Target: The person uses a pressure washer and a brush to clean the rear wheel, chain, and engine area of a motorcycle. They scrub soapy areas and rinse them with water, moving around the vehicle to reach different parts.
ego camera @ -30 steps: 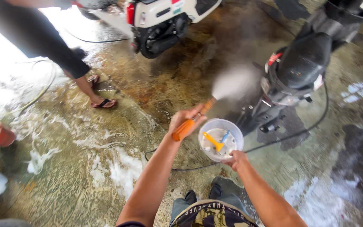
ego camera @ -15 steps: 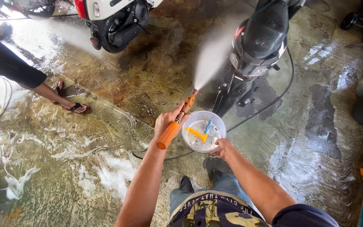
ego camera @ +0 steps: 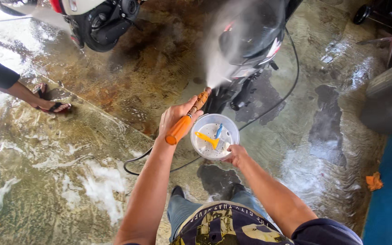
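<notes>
View has swung since half a sec ago: the other person's sandalled foot [ego camera: 53, 107] now sits far left, and the black scooter [ego camera: 255, 41] has slid up to the far centre-right, spray hitting it higher and closer. White scooter [ego camera: 100, 20] stays far left-centre. Hands hold the same pose as before.

Left to right now: soapy wet floor [ego camera: 82, 181] near left. Left hand [ego camera: 175, 119] is wrapped tight round the orange spray gun [ego camera: 184, 124], nozzle pointing far-right, white jet [ego camera: 225, 50] fanning onto the black scooter. Just right of that hand, touching close, sits the white bowl [ego camera: 214, 136] w/ a yellow brush [ego camera: 207, 139] and a blue tool inside. Right hand [ego camera: 236, 154] pinches the bowl's near-right rim, fingers closed on it. Black hose [ego camera: 291, 77] loops off to the right.
</notes>
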